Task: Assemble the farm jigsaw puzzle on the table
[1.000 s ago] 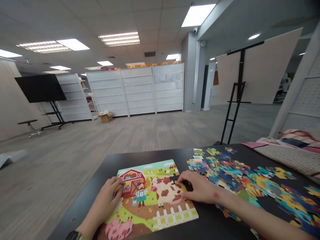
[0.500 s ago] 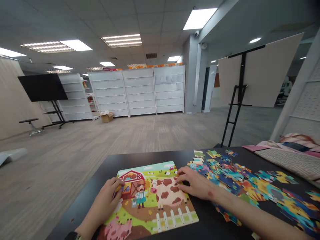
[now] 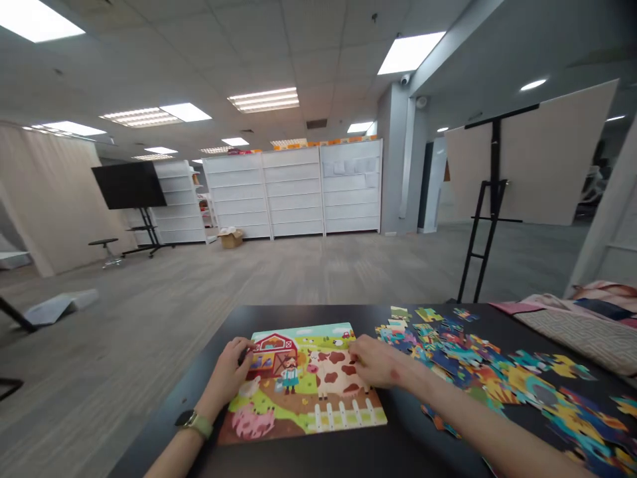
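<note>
A farm picture board (image 3: 298, 401) with a barn, a farmer, a cow and a pink pig lies on the black table. At its upper left edge, my left hand (image 3: 233, 364) has its fingers bent over the rim, thumb beside them. My right hand (image 3: 374, 360) grips the opposite edge near the cow, its fingers curled and partly hidden from view. To the right of the board lies a loose heap of colourful jigsaw pieces (image 3: 462, 358), some overlapping.
The black table (image 3: 298, 458) ends just beyond the board. A folded patterned cloth (image 3: 562, 332) lies at the right. Beyond the table stand a black easel frame (image 3: 480, 255) with a pale panel, a screen on a stand (image 3: 129, 186) and white shelves (image 3: 293, 196).
The view has turned left and up a little. The board sits slightly farther from me, with both hands still at its sides. My right fingers are more curled than before.
</note>
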### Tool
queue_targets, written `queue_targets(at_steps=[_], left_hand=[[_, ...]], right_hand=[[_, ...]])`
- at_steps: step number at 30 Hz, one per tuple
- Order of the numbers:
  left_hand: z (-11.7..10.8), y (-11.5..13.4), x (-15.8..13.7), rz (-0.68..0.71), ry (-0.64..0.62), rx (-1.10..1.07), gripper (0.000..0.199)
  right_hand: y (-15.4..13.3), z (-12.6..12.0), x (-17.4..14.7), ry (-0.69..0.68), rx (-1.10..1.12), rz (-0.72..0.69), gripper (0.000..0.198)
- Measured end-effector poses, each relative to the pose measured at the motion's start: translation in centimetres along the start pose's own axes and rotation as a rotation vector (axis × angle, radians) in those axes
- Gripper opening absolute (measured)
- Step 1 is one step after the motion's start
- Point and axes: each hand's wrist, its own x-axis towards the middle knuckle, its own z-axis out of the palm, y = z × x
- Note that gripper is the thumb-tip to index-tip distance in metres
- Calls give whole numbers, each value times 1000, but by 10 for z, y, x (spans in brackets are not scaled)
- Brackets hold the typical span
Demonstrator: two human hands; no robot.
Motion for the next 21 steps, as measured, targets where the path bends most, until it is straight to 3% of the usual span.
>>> queue_targets(at_steps=[3,6,9,12,16,21], left_hand=[[-6,18,-6,-11,12,50,21],[-2,44,-14,-85,60,97,33],[19,81,-17,-189,104,145,48],[53,126,-15,-199,10,186,44],[84,183,-13,-67,-190,189,37],[88,230,-32,134,-297,183,34]], right_hand=[[-12,17,-20,54,-42,45,47],[-25,51,-53,156,-47,67,72],[-37,84,-82,284,-20,116,69],[-47,96,-93,306,-88,194,64],[-55,91,-90,239,-167,194,57],[-53,85,-91,253,-160,179,59]])
